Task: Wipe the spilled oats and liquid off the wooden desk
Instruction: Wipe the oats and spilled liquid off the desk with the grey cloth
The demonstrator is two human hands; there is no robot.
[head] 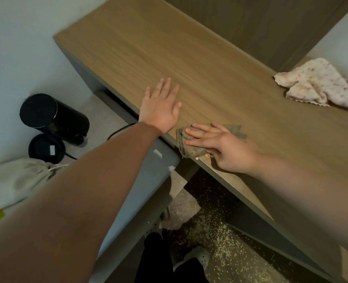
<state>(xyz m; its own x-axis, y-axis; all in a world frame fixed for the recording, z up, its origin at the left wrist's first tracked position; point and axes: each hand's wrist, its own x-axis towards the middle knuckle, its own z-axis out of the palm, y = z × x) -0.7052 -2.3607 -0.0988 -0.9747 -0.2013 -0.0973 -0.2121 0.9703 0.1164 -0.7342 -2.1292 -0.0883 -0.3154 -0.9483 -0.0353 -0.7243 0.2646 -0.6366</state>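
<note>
My right hand [222, 149] presses flat, fingers spread, on a grey-brown rag [186, 147] at the front edge of the wooden desk [199, 64]. A few oats [203, 155] lie at the desk's edge just under the rag. My left hand [161, 107] rests flat and empty on the desk top, fingers apart, a little to the left of and beyond the rag. Many oats [216, 227] are scattered on the floor below the desk edge.
A crumpled pink-speckled cloth [316, 84] lies on the desk at the far right. Two black cylinders [50, 117] and a cable sit on the floor at left, beside a beige bag [16, 180]. A grey chair [148, 180] stands under my left arm.
</note>
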